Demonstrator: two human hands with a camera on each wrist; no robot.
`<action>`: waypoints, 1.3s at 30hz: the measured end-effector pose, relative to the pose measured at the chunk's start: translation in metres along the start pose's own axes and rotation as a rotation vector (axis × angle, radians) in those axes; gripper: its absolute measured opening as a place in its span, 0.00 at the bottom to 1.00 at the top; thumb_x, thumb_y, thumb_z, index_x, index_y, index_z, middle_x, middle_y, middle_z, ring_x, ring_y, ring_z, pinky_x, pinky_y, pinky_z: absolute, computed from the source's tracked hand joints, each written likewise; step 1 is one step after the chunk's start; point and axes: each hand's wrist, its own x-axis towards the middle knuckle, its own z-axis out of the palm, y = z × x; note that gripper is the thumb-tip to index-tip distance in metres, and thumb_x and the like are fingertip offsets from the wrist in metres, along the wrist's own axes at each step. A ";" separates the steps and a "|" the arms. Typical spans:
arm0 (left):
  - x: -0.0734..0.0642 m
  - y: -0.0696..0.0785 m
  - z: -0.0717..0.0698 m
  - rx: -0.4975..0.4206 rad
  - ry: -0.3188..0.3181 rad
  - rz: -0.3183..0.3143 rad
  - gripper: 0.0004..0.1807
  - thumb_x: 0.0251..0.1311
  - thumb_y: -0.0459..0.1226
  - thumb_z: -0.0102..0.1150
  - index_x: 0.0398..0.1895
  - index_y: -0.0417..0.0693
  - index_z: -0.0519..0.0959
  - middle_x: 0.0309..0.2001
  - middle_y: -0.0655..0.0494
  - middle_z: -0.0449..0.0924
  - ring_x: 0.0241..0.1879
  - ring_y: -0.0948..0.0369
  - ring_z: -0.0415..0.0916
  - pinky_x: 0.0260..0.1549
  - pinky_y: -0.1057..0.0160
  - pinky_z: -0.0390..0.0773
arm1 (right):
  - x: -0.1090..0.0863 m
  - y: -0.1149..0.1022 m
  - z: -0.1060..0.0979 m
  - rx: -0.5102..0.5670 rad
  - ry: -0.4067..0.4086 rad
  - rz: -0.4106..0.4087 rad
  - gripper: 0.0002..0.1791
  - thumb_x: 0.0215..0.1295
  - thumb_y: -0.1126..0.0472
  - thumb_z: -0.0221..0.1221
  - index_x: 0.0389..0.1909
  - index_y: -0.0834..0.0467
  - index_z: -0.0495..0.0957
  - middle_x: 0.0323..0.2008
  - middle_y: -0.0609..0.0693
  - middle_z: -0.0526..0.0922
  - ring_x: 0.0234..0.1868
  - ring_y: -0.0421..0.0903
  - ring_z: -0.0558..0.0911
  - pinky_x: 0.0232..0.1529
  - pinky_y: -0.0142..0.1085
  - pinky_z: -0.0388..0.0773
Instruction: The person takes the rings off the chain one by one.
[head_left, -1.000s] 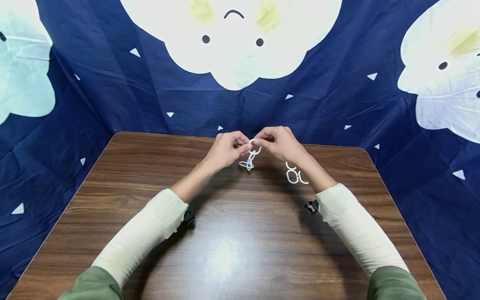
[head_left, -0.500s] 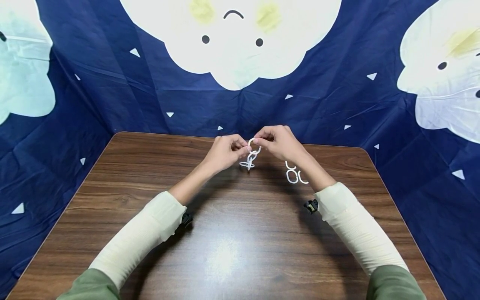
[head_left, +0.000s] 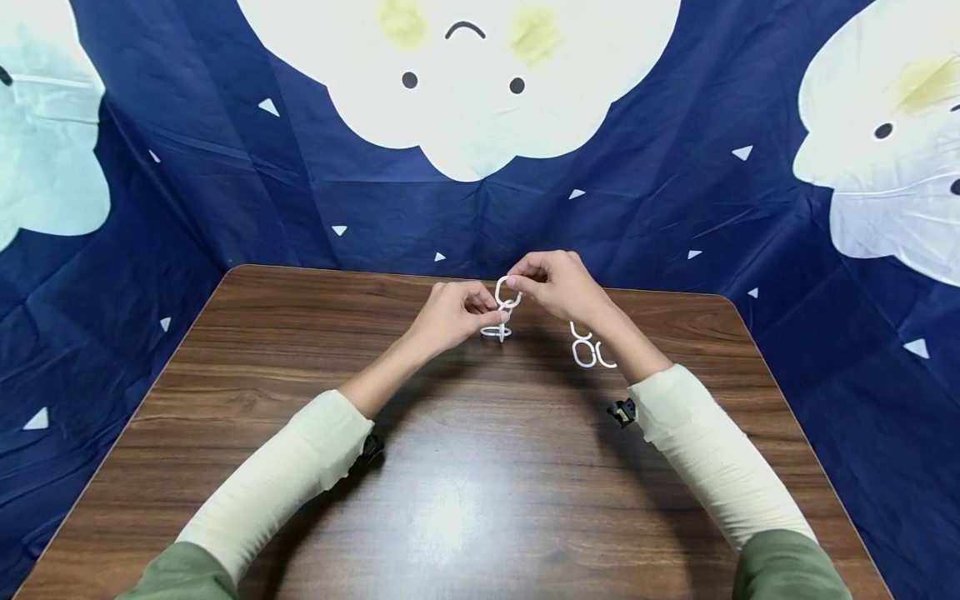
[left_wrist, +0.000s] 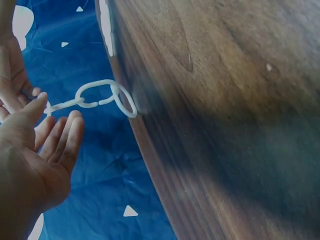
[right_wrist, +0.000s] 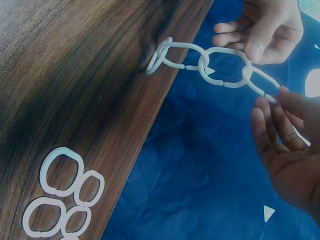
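Note:
A chain of several white plastic links hangs between my hands near the table's far edge. My right hand [head_left: 558, 283] pinches the top link [head_left: 498, 289] between thumb and fingers. Just below, my left hand [head_left: 453, 315] has its thumb and index finger at the second link [right_wrist: 225, 66], the thumb tip overlapping that link's upper end in the right wrist view. The other left fingers spread loosely in the left wrist view. Under them hangs another link [right_wrist: 185, 45], and the bottom link [left_wrist: 131, 104] reaches down to the tabletop. Small gaps show in the links' sides.
Several loose white links [right_wrist: 61, 194] lie on the brown wooden table [head_left: 450, 450] by the right forearm, which partly covers them in the head view. Behind the table hangs a blue curtain [head_left: 285, 200] with white clouds. A small black device [head_left: 622, 412] sits at the right wrist.
My left hand has moved down from the top link to the second link. The right hand stays in place with the top link, and the chain now hangs straighter.

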 end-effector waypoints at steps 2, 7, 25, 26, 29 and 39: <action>0.000 0.001 0.002 0.004 0.005 0.004 0.11 0.66 0.43 0.83 0.37 0.47 0.91 0.36 0.54 0.94 0.35 0.60 0.90 0.39 0.64 0.85 | 0.000 0.000 0.000 0.000 -0.003 -0.001 0.07 0.79 0.57 0.71 0.47 0.54 0.95 0.40 0.49 0.96 0.38 0.43 0.87 0.44 0.36 0.80; 0.001 0.002 0.006 0.022 0.005 0.001 0.09 0.68 0.41 0.81 0.37 0.47 0.91 0.35 0.54 0.94 0.35 0.60 0.89 0.39 0.63 0.85 | -0.001 -0.001 0.000 -0.005 -0.010 -0.002 0.07 0.79 0.56 0.71 0.47 0.55 0.95 0.40 0.49 0.96 0.39 0.44 0.88 0.45 0.38 0.82; 0.003 0.001 -0.004 0.033 -0.002 -0.008 0.04 0.72 0.36 0.76 0.43 0.43 0.91 0.39 0.50 0.95 0.37 0.56 0.89 0.43 0.56 0.86 | -0.004 0.006 0.002 0.025 -0.069 0.058 0.08 0.78 0.61 0.71 0.52 0.58 0.93 0.43 0.54 0.96 0.38 0.51 0.91 0.39 0.31 0.82; 0.003 0.001 -0.004 0.034 0.002 -0.006 0.04 0.72 0.36 0.76 0.43 0.43 0.91 0.39 0.50 0.95 0.38 0.55 0.89 0.44 0.56 0.86 | -0.004 0.006 0.002 0.039 -0.083 0.068 0.09 0.79 0.61 0.70 0.53 0.58 0.93 0.43 0.56 0.96 0.38 0.54 0.92 0.38 0.31 0.82; 0.004 0.001 -0.005 0.043 0.013 -0.003 0.05 0.73 0.35 0.75 0.44 0.43 0.91 0.40 0.50 0.96 0.40 0.55 0.90 0.46 0.54 0.87 | -0.005 0.008 0.003 0.071 -0.126 0.101 0.09 0.80 0.61 0.69 0.53 0.59 0.92 0.42 0.56 0.95 0.37 0.58 0.92 0.37 0.33 0.85; 0.004 0.001 -0.006 0.068 0.034 -0.006 0.05 0.74 0.36 0.74 0.43 0.42 0.91 0.40 0.50 0.96 0.40 0.56 0.90 0.46 0.55 0.87 | -0.007 0.018 0.011 0.220 -0.228 0.174 0.10 0.81 0.66 0.66 0.53 0.68 0.89 0.47 0.67 0.92 0.36 0.53 0.93 0.41 0.42 0.94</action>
